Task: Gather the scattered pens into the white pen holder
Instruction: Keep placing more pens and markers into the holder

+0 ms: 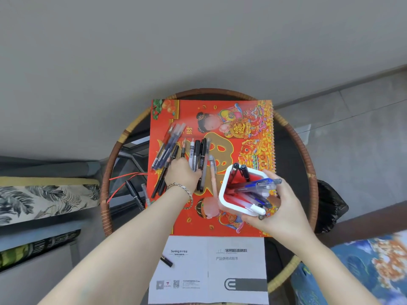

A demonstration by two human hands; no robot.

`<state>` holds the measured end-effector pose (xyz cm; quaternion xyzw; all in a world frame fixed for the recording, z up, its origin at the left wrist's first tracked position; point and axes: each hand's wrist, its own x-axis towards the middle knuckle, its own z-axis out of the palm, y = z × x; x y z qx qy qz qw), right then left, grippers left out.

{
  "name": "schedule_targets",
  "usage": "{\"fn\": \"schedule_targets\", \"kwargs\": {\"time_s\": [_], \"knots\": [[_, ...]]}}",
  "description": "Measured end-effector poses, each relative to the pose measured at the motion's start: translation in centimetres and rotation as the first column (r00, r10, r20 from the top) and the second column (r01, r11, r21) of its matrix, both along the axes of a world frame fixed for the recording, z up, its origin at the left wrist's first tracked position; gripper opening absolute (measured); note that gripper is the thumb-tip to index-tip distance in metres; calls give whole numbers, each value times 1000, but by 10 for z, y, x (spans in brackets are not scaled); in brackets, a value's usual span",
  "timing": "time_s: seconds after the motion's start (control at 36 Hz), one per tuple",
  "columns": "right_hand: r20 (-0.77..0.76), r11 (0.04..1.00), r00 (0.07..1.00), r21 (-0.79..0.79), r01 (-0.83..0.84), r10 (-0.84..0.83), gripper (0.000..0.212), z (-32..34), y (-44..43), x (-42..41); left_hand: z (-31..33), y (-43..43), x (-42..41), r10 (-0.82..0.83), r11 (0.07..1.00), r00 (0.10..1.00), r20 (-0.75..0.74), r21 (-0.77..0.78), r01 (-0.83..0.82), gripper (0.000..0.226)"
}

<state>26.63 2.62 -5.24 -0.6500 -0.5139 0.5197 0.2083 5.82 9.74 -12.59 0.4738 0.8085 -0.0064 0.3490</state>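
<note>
My right hand (pixel 278 208) grips the white pen holder (pixel 222 194), tilted toward me, with several pens inside, among them a blue one (pixel 255 185). My left hand (pixel 181 175) lies on a loose bunch of pens (pixel 196 155) spread over the red calendar (pixel 242 119); its fingers curl down onto the pens, but I cannot tell whether they grip any. Two more pens (pixel 135 194) lie on the glass table to the left. A short black pen (pixel 167 261) lies on the white booklet.
The round glass table has a woven rattan rim (pixel 308 155). A white instruction booklet (pixel 220 269) sits at the near edge. A red cord (pixel 123 179) trails off the calendar's left side. Cushioned seats stand at left and lower right.
</note>
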Motion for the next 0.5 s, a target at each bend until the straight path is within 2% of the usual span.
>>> {"fn": "schedule_targets", "kwargs": {"time_s": [0.11,0.22,0.31,0.39,0.5], "knots": [[8,1000,1000,15,2,-2,91,6,-3,-5,0,-4,-3,-22,999,999,27,-43,23,44],[-5,999,1000,51,-7,7,87,9,-9,-8,4,-15,-7,-92,989,994,54,-114,98,31],[-7,999,1000,53,13,-13,89,10,-12,-10,10,-28,-14,-136,987,989,57,-76,140,18],[-9,999,999,17,41,-40,90,9,-16,-11,14,-44,-22,-198,980,978,61,-20,199,22],[13,999,999,26,35,-36,90,6,-21,-14,11,-55,-25,-20,997,984,177,78,6,19]]}}
